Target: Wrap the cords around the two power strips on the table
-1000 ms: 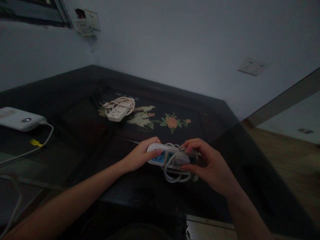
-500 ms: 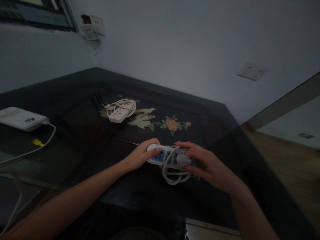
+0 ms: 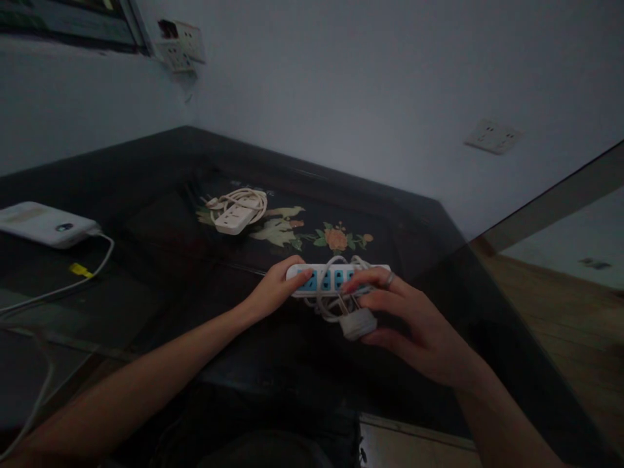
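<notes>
A white power strip (image 3: 316,268) with blue socket faces lies crosswise in front of me, its grey cord (image 3: 322,302) looped around it. My left hand (image 3: 280,286) grips the strip's left end, thumb on top by the first socket. Close to the strip's right part, my right hand (image 3: 400,312) holds the cord's plug (image 3: 358,323) between thumb and fingers. The plug's metal prongs point up toward the sockets, apart from the holes as far as I can see. The right fingers cover part of the strip's right end.
A second white power strip (image 3: 236,218) with a coiled cord lies farther back on the dark table (image 3: 409,227). At left sits a white device (image 3: 53,224) with a cable (image 3: 104,260) and yellow tag (image 3: 80,270). Wall sockets (image 3: 493,136) are at right and in the corner.
The plug has come off the strip's top face and tipped, its prongs now showing, drawn toward me by my right hand. The strip has tilted more level; my left hand keeps its grip.
</notes>
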`<state>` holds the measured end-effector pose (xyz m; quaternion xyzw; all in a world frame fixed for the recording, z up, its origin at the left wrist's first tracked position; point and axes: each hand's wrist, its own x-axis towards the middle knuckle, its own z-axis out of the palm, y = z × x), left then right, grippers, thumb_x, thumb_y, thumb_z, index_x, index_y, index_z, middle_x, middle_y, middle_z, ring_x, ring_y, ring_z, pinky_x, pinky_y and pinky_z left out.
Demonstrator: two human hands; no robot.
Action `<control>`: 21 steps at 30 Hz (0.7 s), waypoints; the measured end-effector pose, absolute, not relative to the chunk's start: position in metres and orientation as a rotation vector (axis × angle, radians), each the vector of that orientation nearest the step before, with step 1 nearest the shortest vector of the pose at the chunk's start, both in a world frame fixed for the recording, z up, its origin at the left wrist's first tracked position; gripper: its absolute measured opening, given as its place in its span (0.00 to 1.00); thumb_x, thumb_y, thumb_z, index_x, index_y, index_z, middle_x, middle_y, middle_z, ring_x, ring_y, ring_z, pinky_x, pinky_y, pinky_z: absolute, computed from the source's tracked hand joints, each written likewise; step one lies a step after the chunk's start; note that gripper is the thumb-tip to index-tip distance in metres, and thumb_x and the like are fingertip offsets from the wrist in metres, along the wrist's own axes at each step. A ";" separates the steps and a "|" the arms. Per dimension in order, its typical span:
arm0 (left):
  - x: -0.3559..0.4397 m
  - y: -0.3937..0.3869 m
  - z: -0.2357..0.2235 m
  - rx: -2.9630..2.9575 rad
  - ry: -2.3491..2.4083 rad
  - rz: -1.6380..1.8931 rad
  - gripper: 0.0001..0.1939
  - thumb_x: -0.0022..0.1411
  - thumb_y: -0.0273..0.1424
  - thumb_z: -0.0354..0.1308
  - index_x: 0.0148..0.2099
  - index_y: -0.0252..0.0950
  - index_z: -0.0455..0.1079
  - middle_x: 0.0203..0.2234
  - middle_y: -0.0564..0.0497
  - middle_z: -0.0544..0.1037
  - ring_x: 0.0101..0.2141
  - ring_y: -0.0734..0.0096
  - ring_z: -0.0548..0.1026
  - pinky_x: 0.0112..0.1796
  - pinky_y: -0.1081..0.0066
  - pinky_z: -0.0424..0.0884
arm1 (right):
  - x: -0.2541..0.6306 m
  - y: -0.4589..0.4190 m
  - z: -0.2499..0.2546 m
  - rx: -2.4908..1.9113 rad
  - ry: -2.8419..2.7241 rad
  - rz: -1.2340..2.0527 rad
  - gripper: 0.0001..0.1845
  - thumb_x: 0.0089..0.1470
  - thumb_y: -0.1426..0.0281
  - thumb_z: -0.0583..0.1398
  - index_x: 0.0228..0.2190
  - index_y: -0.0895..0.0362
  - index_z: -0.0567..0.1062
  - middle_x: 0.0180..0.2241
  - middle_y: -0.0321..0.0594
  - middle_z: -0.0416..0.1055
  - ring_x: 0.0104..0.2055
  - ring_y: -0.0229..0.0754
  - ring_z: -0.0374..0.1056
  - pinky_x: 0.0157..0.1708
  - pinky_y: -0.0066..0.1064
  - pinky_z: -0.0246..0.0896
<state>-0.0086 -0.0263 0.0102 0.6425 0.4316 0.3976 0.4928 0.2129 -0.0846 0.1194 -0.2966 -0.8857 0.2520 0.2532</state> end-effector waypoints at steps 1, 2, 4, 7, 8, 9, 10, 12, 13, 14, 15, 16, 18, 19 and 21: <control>-0.009 -0.025 0.009 1.553 1.079 1.005 0.17 0.59 0.45 0.54 0.32 0.34 0.64 0.24 0.55 0.65 0.27 0.73 0.64 0.27 0.74 0.60 | 0.212 -0.091 0.122 -0.755 -2.383 0.704 0.07 0.60 0.65 0.57 0.40 0.52 0.70 0.41 0.40 0.72 0.43 0.40 0.69 0.42 0.29 0.65; -0.010 -0.023 0.008 1.550 1.104 1.038 0.17 0.59 0.44 0.54 0.32 0.34 0.64 0.25 0.55 0.66 0.27 0.72 0.64 0.28 0.74 0.60 | 0.211 -0.099 0.124 -0.721 -2.364 0.712 0.07 0.61 0.66 0.56 0.41 0.51 0.70 0.36 0.37 0.73 0.38 0.38 0.71 0.37 0.27 0.66; -0.011 -0.022 0.007 1.550 1.135 1.084 0.16 0.59 0.44 0.53 0.33 0.34 0.64 0.25 0.55 0.66 0.28 0.72 0.65 0.28 0.74 0.61 | 0.212 -0.118 0.126 -0.729 -2.308 0.678 0.08 0.60 0.65 0.57 0.42 0.49 0.70 0.31 0.35 0.74 0.31 0.38 0.72 0.30 0.25 0.66; -0.010 -0.023 0.008 1.577 1.116 1.078 0.16 0.59 0.44 0.53 0.33 0.34 0.64 0.25 0.55 0.67 0.28 0.72 0.66 0.29 0.74 0.62 | 0.218 -0.143 0.127 -0.906 -2.103 0.603 0.14 0.56 0.60 0.59 0.44 0.48 0.72 0.33 0.40 0.76 0.33 0.46 0.74 0.30 0.31 0.69; -0.010 -0.025 0.009 1.592 1.099 1.064 0.16 0.59 0.44 0.53 0.33 0.34 0.65 0.25 0.55 0.67 0.28 0.71 0.66 0.29 0.74 0.62 | 0.219 -0.147 0.127 -0.971 -2.010 0.592 0.14 0.57 0.58 0.59 0.43 0.48 0.72 0.32 0.41 0.76 0.33 0.47 0.74 0.29 0.33 0.69; -0.009 -0.026 0.009 1.612 1.083 1.049 0.16 0.60 0.44 0.53 0.33 0.34 0.65 0.25 0.54 0.67 0.28 0.71 0.66 0.29 0.74 0.63 | 0.220 -0.148 0.128 -1.045 -1.923 0.591 0.12 0.57 0.58 0.58 0.41 0.49 0.73 0.30 0.40 0.76 0.31 0.47 0.74 0.28 0.34 0.69; -0.009 -0.028 0.010 1.631 1.071 1.037 0.16 0.60 0.43 0.53 0.33 0.34 0.65 0.25 0.54 0.68 0.28 0.71 0.67 0.29 0.74 0.63 | 0.219 -0.146 0.129 -1.115 -1.860 0.606 0.11 0.58 0.58 0.57 0.38 0.49 0.73 0.27 0.39 0.75 0.28 0.46 0.73 0.26 0.34 0.69; -0.009 -0.030 0.012 1.658 1.069 1.036 0.15 0.60 0.43 0.53 0.33 0.34 0.65 0.25 0.54 0.68 0.29 0.71 0.67 0.30 0.73 0.64 | 0.218 -0.134 0.130 -1.248 -1.818 0.672 0.10 0.59 0.60 0.56 0.31 0.51 0.72 0.22 0.36 0.72 0.22 0.42 0.71 0.21 0.30 0.66; -0.009 -0.031 0.013 1.667 1.078 1.047 0.15 0.60 0.43 0.53 0.34 0.35 0.65 0.25 0.54 0.69 0.29 0.71 0.67 0.30 0.73 0.64 | 0.217 -0.125 0.130 -1.310 -1.829 0.703 0.10 0.59 0.60 0.56 0.30 0.52 0.71 0.20 0.35 0.71 0.19 0.39 0.69 0.19 0.28 0.65; -0.010 -0.032 0.014 1.676 1.090 1.062 0.15 0.60 0.43 0.53 0.33 0.35 0.64 0.25 0.54 0.68 0.29 0.71 0.67 0.30 0.73 0.64 | 0.216 -0.116 0.128 -1.387 -1.839 0.706 0.10 0.58 0.61 0.56 0.30 0.53 0.70 0.20 0.34 0.71 0.18 0.38 0.69 0.18 0.27 0.64; -0.010 -0.033 0.015 1.686 1.101 1.075 0.15 0.60 0.43 0.53 0.33 0.35 0.64 0.25 0.55 0.68 0.28 0.71 0.67 0.30 0.73 0.64 | 0.215 -0.107 0.124 -1.461 -1.854 0.679 0.10 0.58 0.61 0.56 0.30 0.54 0.69 0.18 0.33 0.69 0.16 0.37 0.67 0.17 0.27 0.62; -0.010 -0.033 0.015 1.702 1.105 1.082 0.15 0.61 0.43 0.52 0.34 0.35 0.64 0.25 0.55 0.68 0.28 0.71 0.67 0.30 0.73 0.63 | 0.214 -0.099 0.120 -1.532 -1.873 0.624 0.09 0.57 0.61 0.56 0.31 0.54 0.68 0.18 0.32 0.69 0.15 0.37 0.67 0.16 0.27 0.60; -0.010 -0.036 0.015 1.747 1.088 1.073 0.15 0.61 0.43 0.52 0.35 0.34 0.64 0.26 0.54 0.69 0.28 0.71 0.68 0.29 0.74 0.63 | 0.212 -0.089 0.109 -1.634 -1.951 0.448 0.09 0.56 0.62 0.57 0.31 0.55 0.68 0.18 0.33 0.70 0.15 0.38 0.67 0.16 0.27 0.57; -0.009 -0.037 0.015 1.769 1.073 1.061 0.16 0.61 0.43 0.52 0.36 0.34 0.64 0.26 0.54 0.69 0.28 0.71 0.68 0.29 0.74 0.63 | 0.211 -0.086 0.104 -1.669 -2.007 0.345 0.09 0.56 0.62 0.57 0.31 0.55 0.67 0.19 0.33 0.70 0.16 0.39 0.67 0.17 0.28 0.57; -0.008 -0.040 0.014 1.804 1.053 1.044 0.16 0.62 0.44 0.52 0.37 0.34 0.65 0.27 0.54 0.70 0.28 0.71 0.69 0.29 0.74 0.63 | 0.207 -0.085 0.096 -1.730 -2.123 0.160 0.08 0.55 0.63 0.59 0.32 0.55 0.67 0.19 0.35 0.71 0.18 0.43 0.69 0.18 0.29 0.56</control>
